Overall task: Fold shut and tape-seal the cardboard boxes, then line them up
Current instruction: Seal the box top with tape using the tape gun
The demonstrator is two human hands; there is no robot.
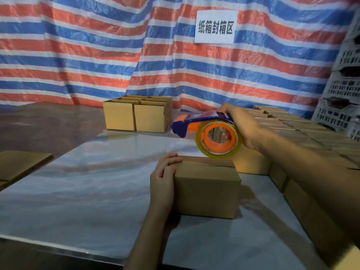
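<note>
Left hand (164,178) is flat against the left side of the cardboard box (206,190), its fingers (171,159) pressed together and bent over the top edge, holding it in place. The box sits at the middle of the tabletop (87,182), flaps folded down, the seam showing on top. Right hand (240,126) reaches in from the right, arm stretched out, fingers wrapped round the handle of the blue-and-orange tape dispenser (194,121). Its clear tape roll (219,138) hangs at the box's far edge; whether it touches, I can't tell. Rows of boxes (311,137) run along the right side, and open boxes (136,114) stand at the back. Flat cardboard (19,164) lies at the left. The tabletop is glossy and pale. Behind it hangs a red, white and blue striped tarp (87,45) with a paper sign (215,26), and plastic crates (342,84) are stacked at far right.
</note>
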